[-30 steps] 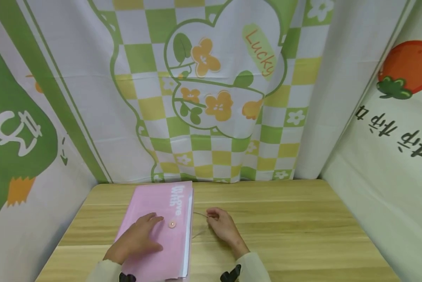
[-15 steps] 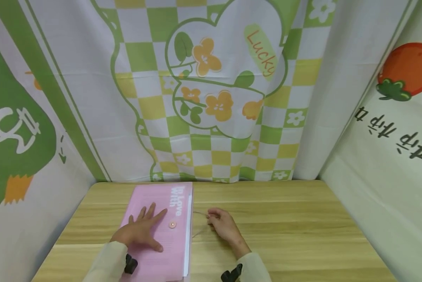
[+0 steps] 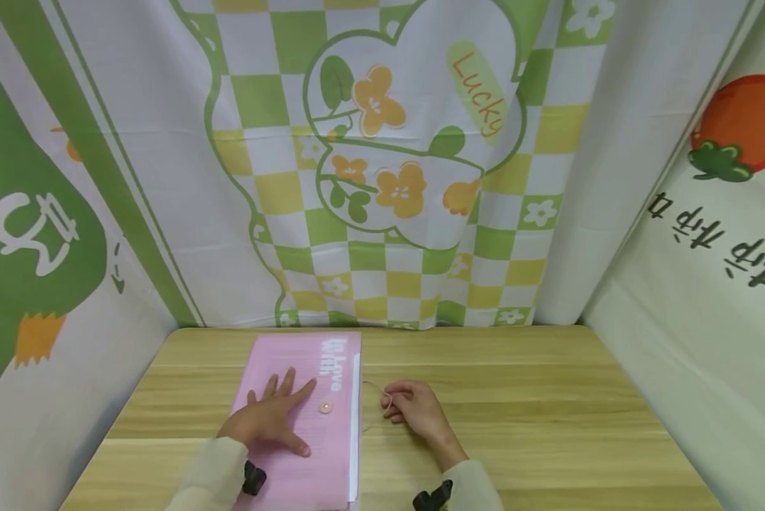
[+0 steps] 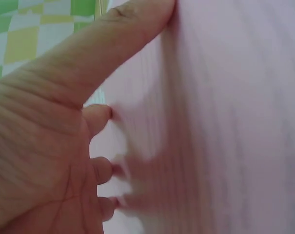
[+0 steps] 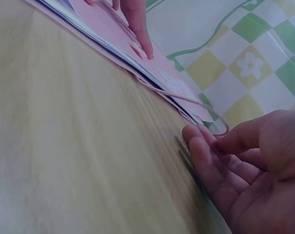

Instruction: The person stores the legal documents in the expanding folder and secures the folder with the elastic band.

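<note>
A pink file folder (image 3: 331, 454) lies on the table with white lettering, a small round button (image 3: 326, 407) and white sheets (image 3: 355, 433) showing along its right side. My left hand (image 3: 269, 420) rests on the cover with fingers spread; the left wrist view has its thumb and fingertips against the pink surface. To the right of the folder, my right hand (image 3: 422, 415) pinches a thin cord (image 5: 162, 91) between thumb and fingers. In the right wrist view the cord runs from the folder's edge and bends in a loop near the fingertips.
The wooden table (image 3: 536, 426) extends to both sides of the folder. A checkered curtain (image 3: 402, 277) hangs behind its back edge. Printed cloth walls (image 3: 689, 341) stand close on the left and right.
My left hand has flattened and spread its fingers on the folder. The folder has shifted slightly right. My right hand, with the cord, has also moved slightly right.
</note>
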The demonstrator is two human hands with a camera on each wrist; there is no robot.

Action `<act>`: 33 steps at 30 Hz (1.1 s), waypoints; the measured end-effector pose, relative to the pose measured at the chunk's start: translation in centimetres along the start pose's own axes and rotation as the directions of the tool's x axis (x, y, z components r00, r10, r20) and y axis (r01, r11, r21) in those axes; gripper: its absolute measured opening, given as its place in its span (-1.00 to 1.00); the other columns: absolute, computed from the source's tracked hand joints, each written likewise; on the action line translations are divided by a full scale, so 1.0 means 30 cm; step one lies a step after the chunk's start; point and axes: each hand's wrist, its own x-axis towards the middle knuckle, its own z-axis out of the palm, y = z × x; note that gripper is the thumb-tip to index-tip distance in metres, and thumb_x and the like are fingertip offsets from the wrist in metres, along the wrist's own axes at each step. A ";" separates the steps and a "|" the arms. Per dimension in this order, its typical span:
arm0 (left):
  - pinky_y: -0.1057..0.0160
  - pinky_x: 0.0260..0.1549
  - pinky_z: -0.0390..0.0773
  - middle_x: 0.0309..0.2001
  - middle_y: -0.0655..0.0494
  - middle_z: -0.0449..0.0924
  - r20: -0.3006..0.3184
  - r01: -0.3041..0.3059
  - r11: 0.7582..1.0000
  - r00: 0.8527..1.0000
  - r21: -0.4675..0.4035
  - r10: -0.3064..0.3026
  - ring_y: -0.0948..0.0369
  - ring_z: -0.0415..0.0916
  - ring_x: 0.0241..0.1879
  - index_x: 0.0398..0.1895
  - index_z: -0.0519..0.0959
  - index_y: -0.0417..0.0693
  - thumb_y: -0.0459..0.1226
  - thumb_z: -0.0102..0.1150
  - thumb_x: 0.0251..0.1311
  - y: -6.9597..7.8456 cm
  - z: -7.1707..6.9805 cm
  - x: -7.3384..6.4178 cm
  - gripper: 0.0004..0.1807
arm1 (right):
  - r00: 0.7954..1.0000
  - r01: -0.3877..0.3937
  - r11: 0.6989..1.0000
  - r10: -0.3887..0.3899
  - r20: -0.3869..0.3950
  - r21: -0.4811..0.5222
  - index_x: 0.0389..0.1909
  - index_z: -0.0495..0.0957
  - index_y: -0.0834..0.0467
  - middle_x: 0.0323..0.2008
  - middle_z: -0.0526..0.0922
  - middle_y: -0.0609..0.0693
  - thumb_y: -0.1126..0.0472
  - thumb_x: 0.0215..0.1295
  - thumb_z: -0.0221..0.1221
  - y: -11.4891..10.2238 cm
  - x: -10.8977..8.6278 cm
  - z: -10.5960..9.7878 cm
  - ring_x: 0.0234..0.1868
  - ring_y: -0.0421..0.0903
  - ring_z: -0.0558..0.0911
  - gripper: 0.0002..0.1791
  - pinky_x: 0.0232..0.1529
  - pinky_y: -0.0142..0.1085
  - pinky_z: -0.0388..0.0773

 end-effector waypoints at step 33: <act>-0.70 0.10 -0.11 0.55 -0.45 -0.11 -0.060 -0.026 0.981 0.997 0.192 0.038 -0.53 -0.19 0.46 0.60 0.21 0.00 0.23 0.65 -0.43 0.281 0.138 0.076 0.40 | 0.959 0.276 0.892 -0.282 0.037 -0.359 -0.21 0.73 0.26 -0.28 0.75 -0.02 0.35 0.34 0.32 -0.025 -0.089 -0.158 -0.28 -0.17 0.67 -0.93 -0.19 -0.30 0.62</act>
